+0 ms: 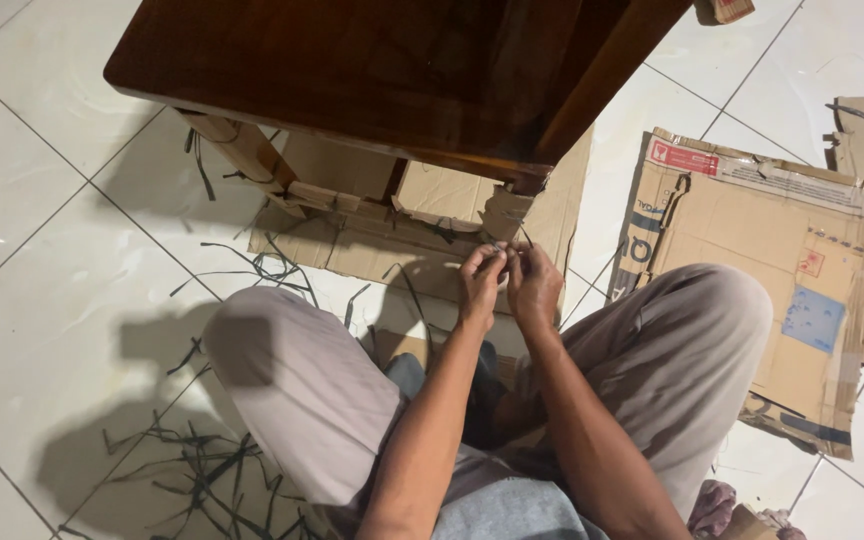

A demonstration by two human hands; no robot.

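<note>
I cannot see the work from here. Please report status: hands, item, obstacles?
Left hand and right hand together, pinching a thin dark strap. Strap at cardboard-wrapped table leg. Cut strap pieces litter floor.

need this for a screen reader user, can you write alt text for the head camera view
Seen from above, a seated person's left hand and right hand meet, fingers pinching something small just below the corner of a dark wooden table partly wrapped in cardboard. Flattened cardboard boxes lie to the right and dark plastic strap scraps litter the white tiled floor.

Home floor: white tiles (42, 190), wooden table (352, 70) being unpacked, flattened cardboard (772, 290), cut strapping (202, 470).
</note>
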